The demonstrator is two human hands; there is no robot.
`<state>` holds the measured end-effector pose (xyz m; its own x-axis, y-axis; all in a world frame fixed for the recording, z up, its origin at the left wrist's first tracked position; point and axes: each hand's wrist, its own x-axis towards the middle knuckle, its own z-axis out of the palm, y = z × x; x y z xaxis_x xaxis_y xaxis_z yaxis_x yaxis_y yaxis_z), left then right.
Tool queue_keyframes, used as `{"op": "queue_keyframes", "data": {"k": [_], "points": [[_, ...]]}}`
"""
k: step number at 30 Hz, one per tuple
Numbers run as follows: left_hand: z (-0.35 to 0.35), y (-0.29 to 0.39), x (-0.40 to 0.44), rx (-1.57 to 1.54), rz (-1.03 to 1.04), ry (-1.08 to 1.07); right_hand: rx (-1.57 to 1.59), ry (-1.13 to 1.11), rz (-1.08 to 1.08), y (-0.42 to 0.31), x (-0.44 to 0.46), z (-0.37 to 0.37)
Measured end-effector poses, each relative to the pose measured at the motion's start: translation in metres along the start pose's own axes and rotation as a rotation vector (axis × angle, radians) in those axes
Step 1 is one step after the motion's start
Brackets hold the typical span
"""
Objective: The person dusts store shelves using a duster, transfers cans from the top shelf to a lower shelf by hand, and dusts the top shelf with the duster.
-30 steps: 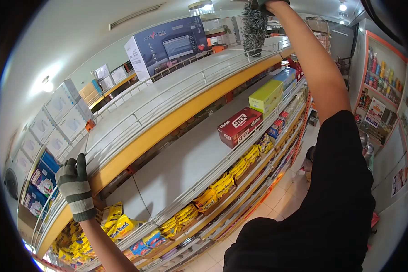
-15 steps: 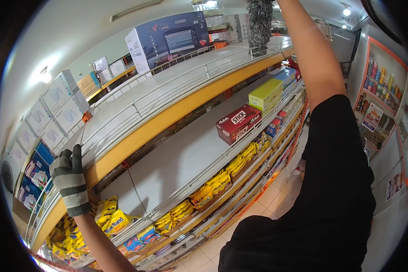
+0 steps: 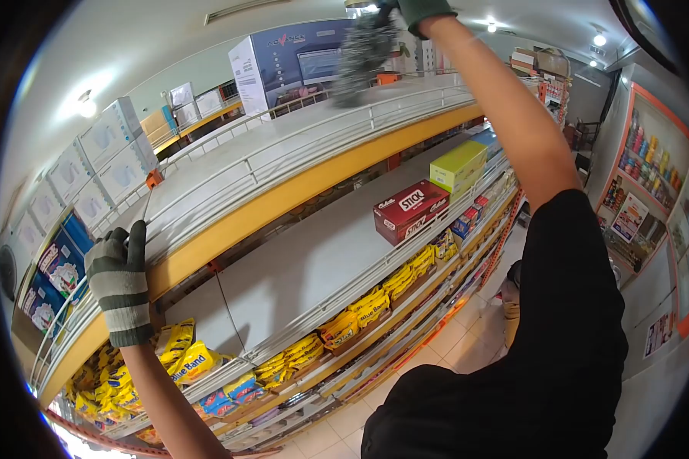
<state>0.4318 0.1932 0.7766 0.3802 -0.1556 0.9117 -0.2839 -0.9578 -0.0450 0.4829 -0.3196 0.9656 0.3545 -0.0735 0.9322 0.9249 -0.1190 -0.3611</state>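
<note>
My left hand (image 3: 117,268), in a grey striped knit glove, is closed over the wire rail at the upper shelf's left front edge. At the top of the view, partly cut off, my gloved right hand (image 3: 423,11) grips a grey fluffy duster (image 3: 365,57). The duster hangs down, blurred, over the top shelf (image 3: 283,141), in front of a blue oven box (image 3: 287,57). Whether its tip touches the shelf surface I cannot tell.
A red Stick box (image 3: 409,210) and a green box (image 3: 459,164) stand on the shelf below. Yellow Blue Band packets (image 3: 199,363) fill lower left spots. White boxes (image 3: 103,138) are stacked at left. A glass cabinet (image 3: 643,176) stands across the aisle at right.
My right hand and the duster have swung left along the top shelf, and the duster now overlaps the oven box. My left hand stays on the rail. The view has shifted slightly.
</note>
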Motion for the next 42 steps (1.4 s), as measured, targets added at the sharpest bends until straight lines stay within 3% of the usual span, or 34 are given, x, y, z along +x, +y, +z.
{"op": "queue_keyframes", "data": {"k": [1, 2, 5, 6, 8, 10, 12, 15, 16, 17, 19, 20, 21, 23, 27, 28, 30, 31, 32, 36, 39, 41, 42], "points": [[0.001, 0.000, 0.000, -0.006, -0.003, -0.006, 0.246, -0.124, -0.003, -0.007, -0.012, 0.007], [0.001, 0.001, 0.001, -0.007, -0.003, -0.004, 0.266, -0.171, 0.005, -0.013, -0.020, 0.013], [-0.002, 0.001, 0.000, 0.017, -0.011, 0.002, 0.043, -0.206, 0.020, 0.014, -0.015, -0.018], [-0.001, -0.001, 0.000, 0.023, 0.008, 0.010, -0.757, -0.191, -0.485, 0.051, 0.000, -0.054], [-0.006, 0.005, 0.000, 0.032, -0.001, -0.008, -0.988, -0.258, -0.294, 0.097, 0.002, -0.116], [-0.005, 0.003, -0.001, 0.019, -0.009, -0.016, -1.422, -0.282, -0.617, 0.107, -0.018, -0.128], [-0.004, 0.001, 0.001, 0.009, -0.005, -0.019, -0.664, -0.129, 0.168, 0.114, -0.031, -0.135], [-0.002, -0.001, 0.000, 0.037, 0.004, -0.052, -0.561, -0.012, 0.296, 0.097, -0.042, -0.113], [-0.002, 0.002, -0.001, 0.046, 0.022, -0.005, -0.553, -0.008, 0.301, 0.104, -0.044, -0.108], [-0.002, 0.003, -0.002, 0.057, 0.042, 0.046, -0.552, -0.140, 0.032, 0.111, -0.046, -0.100], [0.005, -0.007, -0.002, 0.088, 0.067, 0.045, 0.166, -0.155, 0.344, 0.077, -0.066, -0.062], [0.004, -0.006, -0.001, 0.028, 0.018, 0.003, 0.305, -0.348, 0.252, 0.076, -0.068, -0.049], [0.011, -0.011, -0.002, 0.052, 0.078, 0.061, -0.255, -0.408, -0.094, 0.054, -0.089, -0.024], [0.005, -0.004, -0.002, 0.022, 0.030, -0.001, 0.300, -0.403, 0.298, 0.023, -0.105, 0.009], [0.001, -0.002, -0.001, 0.035, 0.090, 0.044, 0.380, -0.331, 0.222, 0.029, -0.087, -0.015], [-0.001, 0.001, 0.000, 0.027, 0.051, 0.014, 0.258, -0.052, 0.277, 0.037, -0.081, -0.032], [-0.004, 0.004, 0.001, 0.004, -0.018, -0.032, 0.024, -0.034, 0.127, 0.031, -0.067, -0.047], [-0.005, 0.004, 0.001, 0.011, -0.025, -0.030, -0.358, 0.090, -0.015, 0.026, -0.068, -0.049], [-0.005, 0.004, 0.001, 0.021, -0.017, -0.023, -0.352, 0.088, -0.016, 0.025, -0.069, -0.050], [0.001, 0.000, 0.001, 0.048, 0.019, 0.018, 0.593, 0.036, 0.085, -0.003, -0.075, -0.020], [-0.001, 0.003, 0.001, 0.037, 0.008, 0.009, 0.835, -0.143, 0.075, -0.034, -0.097, 0.001], [-0.004, 0.006, 0.002, 0.028, -0.013, -0.022, 0.887, -0.112, 0.066, -0.039, -0.097, 0.002], [-0.006, 0.007, 0.002, 0.025, -0.023, -0.040, 0.393, -0.004, 0.060, -0.040, -0.092, 0.000]]}}
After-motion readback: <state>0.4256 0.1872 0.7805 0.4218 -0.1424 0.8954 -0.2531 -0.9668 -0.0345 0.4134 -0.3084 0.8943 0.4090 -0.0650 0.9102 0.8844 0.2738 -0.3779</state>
